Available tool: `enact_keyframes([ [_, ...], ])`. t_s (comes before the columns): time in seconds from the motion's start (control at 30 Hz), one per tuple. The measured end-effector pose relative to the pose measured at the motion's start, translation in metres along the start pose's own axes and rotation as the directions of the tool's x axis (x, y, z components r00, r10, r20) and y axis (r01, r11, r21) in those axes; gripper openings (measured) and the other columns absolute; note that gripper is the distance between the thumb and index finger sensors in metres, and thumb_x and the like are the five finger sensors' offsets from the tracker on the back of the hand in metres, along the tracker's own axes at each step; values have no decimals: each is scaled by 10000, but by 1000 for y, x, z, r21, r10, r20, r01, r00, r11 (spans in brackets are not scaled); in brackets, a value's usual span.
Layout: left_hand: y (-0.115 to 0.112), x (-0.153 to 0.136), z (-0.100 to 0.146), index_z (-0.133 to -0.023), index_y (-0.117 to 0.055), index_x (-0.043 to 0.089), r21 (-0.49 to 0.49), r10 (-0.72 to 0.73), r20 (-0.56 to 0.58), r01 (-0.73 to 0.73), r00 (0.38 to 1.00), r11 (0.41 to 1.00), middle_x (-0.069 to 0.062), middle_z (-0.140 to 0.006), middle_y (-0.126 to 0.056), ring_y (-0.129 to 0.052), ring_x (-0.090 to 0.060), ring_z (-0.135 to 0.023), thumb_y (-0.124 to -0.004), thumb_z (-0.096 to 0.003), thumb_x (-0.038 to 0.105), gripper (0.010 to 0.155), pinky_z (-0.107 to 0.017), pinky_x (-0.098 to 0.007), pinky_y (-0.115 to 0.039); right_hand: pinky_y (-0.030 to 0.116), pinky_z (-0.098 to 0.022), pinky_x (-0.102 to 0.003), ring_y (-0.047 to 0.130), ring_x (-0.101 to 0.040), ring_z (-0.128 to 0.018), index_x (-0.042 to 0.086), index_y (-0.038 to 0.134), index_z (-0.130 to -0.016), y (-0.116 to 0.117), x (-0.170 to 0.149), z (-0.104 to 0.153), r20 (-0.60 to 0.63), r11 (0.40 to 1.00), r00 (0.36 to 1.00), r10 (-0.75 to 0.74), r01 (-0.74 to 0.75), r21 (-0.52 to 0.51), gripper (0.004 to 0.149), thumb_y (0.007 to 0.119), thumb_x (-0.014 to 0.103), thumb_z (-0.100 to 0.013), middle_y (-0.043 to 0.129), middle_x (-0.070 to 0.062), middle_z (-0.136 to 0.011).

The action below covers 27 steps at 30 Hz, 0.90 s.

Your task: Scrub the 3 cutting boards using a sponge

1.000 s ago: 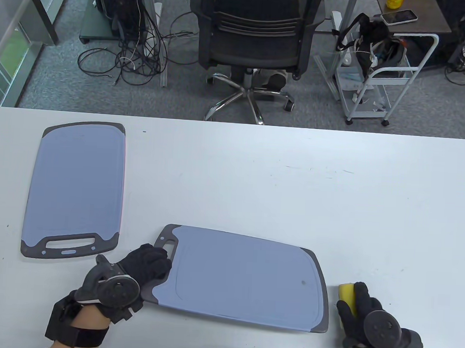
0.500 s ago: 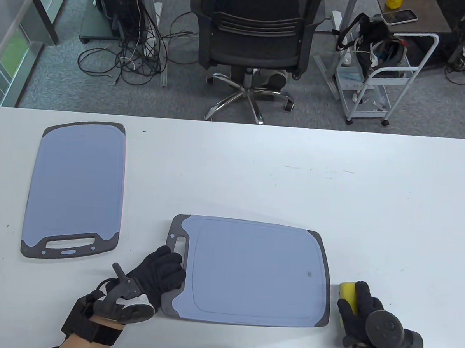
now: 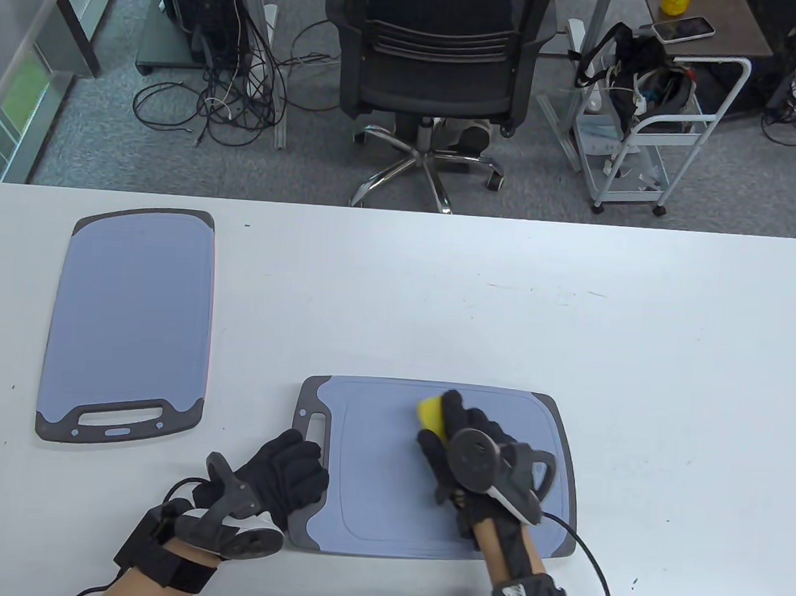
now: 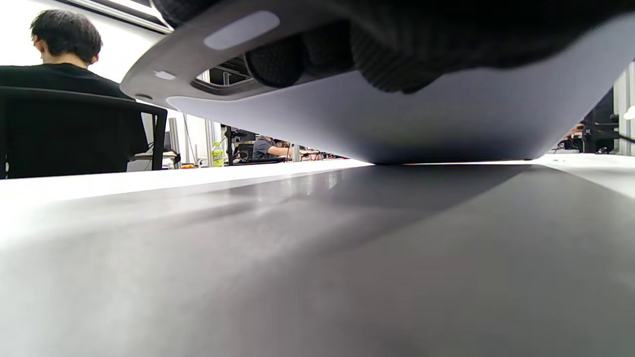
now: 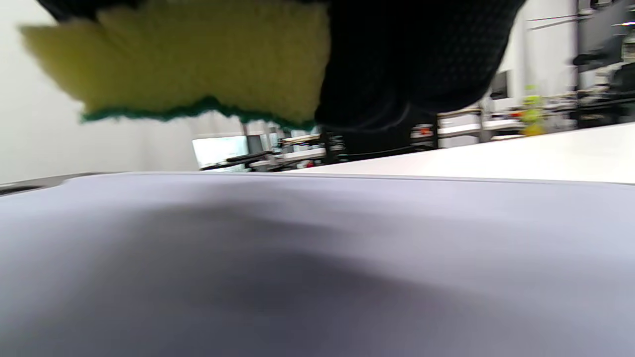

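A blue-grey cutting board (image 3: 387, 504) with dark ends lies near the table's front edge, handle to the left. My left hand (image 3: 299, 469) grips that handle end. In the left wrist view its fingers (image 4: 387, 64) curl under the board (image 4: 446, 124), which is tilted with this end raised off the table. My right hand (image 3: 454, 427) holds a yellow sponge (image 3: 430, 413) over the board's upper middle. The right wrist view shows the sponge (image 5: 198, 59), green side down, a little above the board (image 5: 317, 258). A second board (image 3: 130, 324) lies flat at far left.
The white table (image 3: 602, 335) stretches away to the right and back. Beyond its far edge stand an office chair (image 3: 437, 53), a white cart (image 3: 653, 125) and floor cables (image 3: 215, 102). A seated person (image 4: 59, 89) shows in the left wrist view.
My right hand has carried the sponge from the table right of the board to above the board. My left hand has turned the board square and shifted it slightly right.
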<state>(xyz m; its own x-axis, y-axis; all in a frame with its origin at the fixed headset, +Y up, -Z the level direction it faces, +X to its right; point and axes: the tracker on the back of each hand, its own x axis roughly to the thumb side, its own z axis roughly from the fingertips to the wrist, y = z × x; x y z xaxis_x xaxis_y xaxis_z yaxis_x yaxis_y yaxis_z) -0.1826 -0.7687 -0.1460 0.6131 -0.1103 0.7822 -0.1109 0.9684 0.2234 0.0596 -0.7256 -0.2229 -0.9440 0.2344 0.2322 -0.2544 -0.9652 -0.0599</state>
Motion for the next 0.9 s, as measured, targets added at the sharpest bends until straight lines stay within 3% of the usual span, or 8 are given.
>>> enact_keyframes([
  [0.13,0,1,-1,-920,-592,278,-12,-11,5,11,1000,1000,51,-918,-753,-759,-244,-986,-827,-569,397,438,-762,-557,-609,791,-467,-443,896,-228,-554,148,634,-1058,18,75,-32,99,997,993,68,-73,39,713,729,580,-499,812,-112,-850],
  [0.27,0,1,-1,-921,-595,276,-13,-11,6,12,1000,1000,50,-919,-756,-762,-247,-985,-831,-571,392,438,-760,-560,-610,772,-507,-441,872,-223,-599,186,607,-1075,33,98,-44,115,953,966,233,-251,173,692,694,587,-519,775,-99,-895],
  [0.4,0,0,-2,-923,-593,276,-15,1,3,-1,1000,1000,49,-922,-754,-756,-251,-989,-831,-573,389,438,-761,-561,-606,770,-504,-453,876,-237,-597,187,617,-1072,27,48,-40,24,957,973,230,-230,174,688,702,579,-514,797,-104,-875],
  [0.57,-1,-2,-3,-922,-591,278,-23,12,-7,-12,1000,1000,52,-923,-751,-753,-249,-990,-830,-573,388,437,-763,-560,-603,769,-502,-455,879,-240,-593,178,616,-1067,11,-97,-15,-299,939,904,305,-232,256,675,694,563,-519,804,-109,-863],
  [0.7,-1,-1,-3,-922,-586,279,-23,5,-5,-5,1000,1000,49,-925,-745,-743,-248,-994,-829,-572,387,440,-764,-562,-593,761,-494,-459,868,-249,-591,145,636,-1061,0,-196,21,-601,973,778,184,-60,221,673,716,539,-521,815,-148,-837],
  [0.73,-1,-1,-3,-922,-587,279,-24,2,-5,-2,1000,1000,50,-925,-744,-744,-249,-994,-827,-573,388,437,-765,-561,-594,758,-496,-457,865,-244,-591,145,634,-1061,-1,-202,25,-635,979,758,146,-20,202,673,721,537,-522,806,-151,-832],
  [0.8,-1,-1,-3,-923,-585,278,-26,0,-4,0,1000,1000,50,-924,-745,-747,-249,-992,-826,-574,389,439,-764,-561,-598,761,-479,-470,874,-263,-571,99,664,-1045,-2,-196,23,-608,986,787,106,-6,165,678,743,518,-517,824,-180,-813],
  [0.9,-1,0,-3,-922,-587,277,-22,0,-5,0,1000,1000,49,-923,-745,-745,-249,-992,-827,-573,386,437,-763,-563,-594,779,-478,-447,885,-236,-563,109,646,-1045,2,-151,5,-442,955,858,263,-166,245,687,708,546,-519,819,-149,-821],
])
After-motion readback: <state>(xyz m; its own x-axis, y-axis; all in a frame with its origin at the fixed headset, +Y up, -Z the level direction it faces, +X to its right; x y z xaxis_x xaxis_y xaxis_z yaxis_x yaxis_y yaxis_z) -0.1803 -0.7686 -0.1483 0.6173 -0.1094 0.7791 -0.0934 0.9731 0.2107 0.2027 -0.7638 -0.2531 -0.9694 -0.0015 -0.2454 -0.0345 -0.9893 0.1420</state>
